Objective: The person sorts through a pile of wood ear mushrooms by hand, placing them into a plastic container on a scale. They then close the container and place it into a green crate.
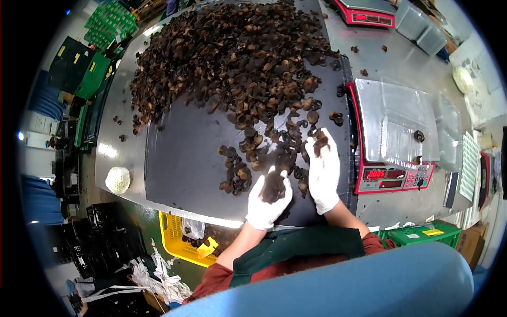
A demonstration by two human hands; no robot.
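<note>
A large heap of dark brown, curled fungus-like pieces covers the back of a black mat on a metal table. Looser pieces trail from it toward the front. My left hand, in a white glove, is cupped around a dark clump near the mat's front edge. To its right, my right hand, also white-gloved, has its fingers curled around a small dark piece at the fingertips. A red scale right of the mat carries a clear plastic container with a few dark pieces at it; its display is lit.
A second red scale and clear tubs stand at the back right. A white ball-shaped object lies at the table's left corner. Below the front edge are a yellow crate and a green crate.
</note>
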